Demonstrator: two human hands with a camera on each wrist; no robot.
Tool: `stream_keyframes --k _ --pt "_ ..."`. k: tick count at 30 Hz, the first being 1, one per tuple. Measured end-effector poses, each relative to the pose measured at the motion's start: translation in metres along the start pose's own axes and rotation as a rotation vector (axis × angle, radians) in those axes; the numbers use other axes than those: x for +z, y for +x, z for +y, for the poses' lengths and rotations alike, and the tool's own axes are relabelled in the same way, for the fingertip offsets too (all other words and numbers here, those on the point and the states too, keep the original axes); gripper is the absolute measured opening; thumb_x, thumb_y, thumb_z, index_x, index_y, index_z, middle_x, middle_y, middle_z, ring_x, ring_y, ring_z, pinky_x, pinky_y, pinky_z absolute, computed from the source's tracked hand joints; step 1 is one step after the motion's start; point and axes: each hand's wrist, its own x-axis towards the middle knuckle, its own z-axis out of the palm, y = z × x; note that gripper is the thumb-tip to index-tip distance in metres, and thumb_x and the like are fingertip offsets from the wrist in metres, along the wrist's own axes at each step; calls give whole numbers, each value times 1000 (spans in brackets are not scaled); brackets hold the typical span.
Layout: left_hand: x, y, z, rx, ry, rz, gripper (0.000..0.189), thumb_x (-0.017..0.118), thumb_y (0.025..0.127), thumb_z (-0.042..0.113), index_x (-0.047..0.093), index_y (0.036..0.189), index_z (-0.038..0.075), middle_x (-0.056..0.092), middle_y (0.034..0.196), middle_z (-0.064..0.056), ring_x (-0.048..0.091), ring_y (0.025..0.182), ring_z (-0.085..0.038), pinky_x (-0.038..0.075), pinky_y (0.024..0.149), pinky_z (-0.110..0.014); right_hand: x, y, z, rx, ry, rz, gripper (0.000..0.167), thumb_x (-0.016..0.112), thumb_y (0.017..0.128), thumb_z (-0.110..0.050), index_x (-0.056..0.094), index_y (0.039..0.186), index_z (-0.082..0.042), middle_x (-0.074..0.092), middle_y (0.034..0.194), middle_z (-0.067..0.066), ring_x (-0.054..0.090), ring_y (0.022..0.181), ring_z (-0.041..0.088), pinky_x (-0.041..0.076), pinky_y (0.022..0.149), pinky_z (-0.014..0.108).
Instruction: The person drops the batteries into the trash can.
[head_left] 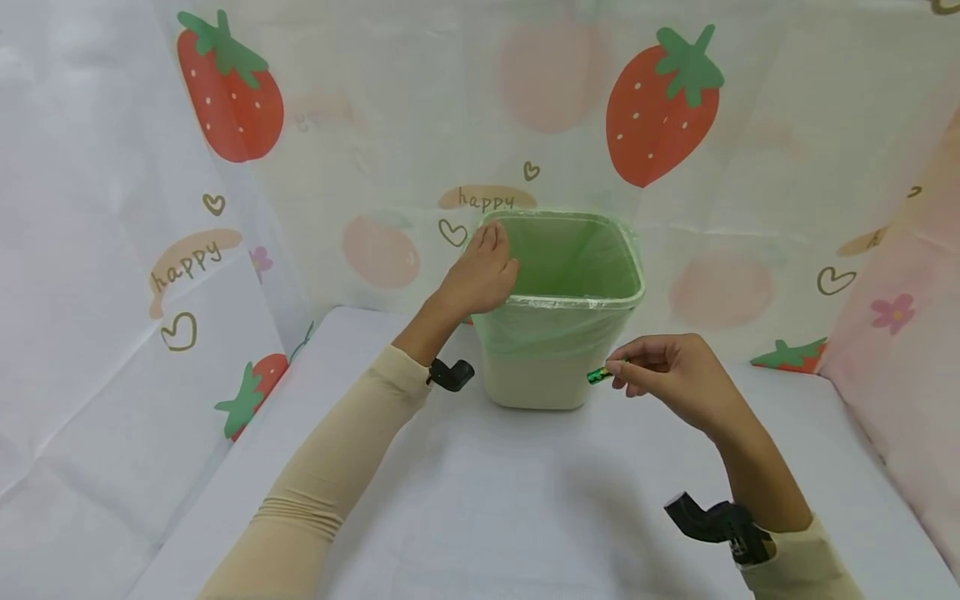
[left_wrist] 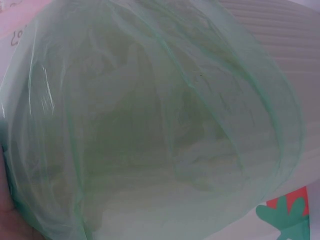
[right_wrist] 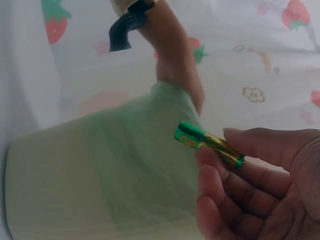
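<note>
My right hand (head_left: pixel 678 375) pinches a small green and gold battery (right_wrist: pixel 210 144) between thumb and fingertips, just right of the bin's front side. One end of the battery sticks out toward the bin. A pale trash can (head_left: pixel 536 379) stands upright, lined with a thin green plastic bag (head_left: pixel 555 329) that is folded over its rim. At the left side of that rim my left hand (head_left: pixel 483 271) grips the edge, fingers over the top. In the left wrist view, the bag's overhang fills most of the picture, with only a bit of the hand showing at the lower left.
A white cloth (head_left: pixel 487 500) covers the table under the bin. Behind it hangs a pale curtain (head_left: pixel 420 125) printed with strawberries, hearts and words. More printed cloth closes in the left and right sides. Each wrist carries a black camera mount (head_left: pixel 716 525).
</note>
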Motion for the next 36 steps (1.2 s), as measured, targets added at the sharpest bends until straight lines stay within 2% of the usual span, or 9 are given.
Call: stream_keyframes --k 16,23,29,36 --pt "-1 -1 0 2 -10 -15 64 17 111 29 -4 157 -9 -8 167 -24 -11 155 -31 -6 125 -34 -16 21 -37 -133 -99 58 19 73 96 -27 79 99 -9 74 78 4 69 69 20 55 70 26" --pt "0 0 0 5 -1 -12 64 17 111 29 -3 158 -10 -8 167 -24 -11 156 -31 -6 125 -34 -19 34 -52 -113 -82 106 24 75 94 -32 80 96 -9 73 75 5 67 67 21 56 65 27" --pt "1 0 -1 5 3 -9 64 18 111 29 -2 158 -10 -7 167 -24 -10 156 -31 -7 124 -33 -20 49 -58 -96 -78 108 26 76 93 -32 79 95 -6 72 75 10 66 67 22 57 65 28" --pt "1 1 -2 6 3 -1 64 18 111 29 -1 158 -10 -6 167 -24 -9 156 -31 -6 125 -34 -25 67 -58 -101 -67 108 28 76 94 -32 79 95 -4 71 77 18 66 68 31 58 66 32"
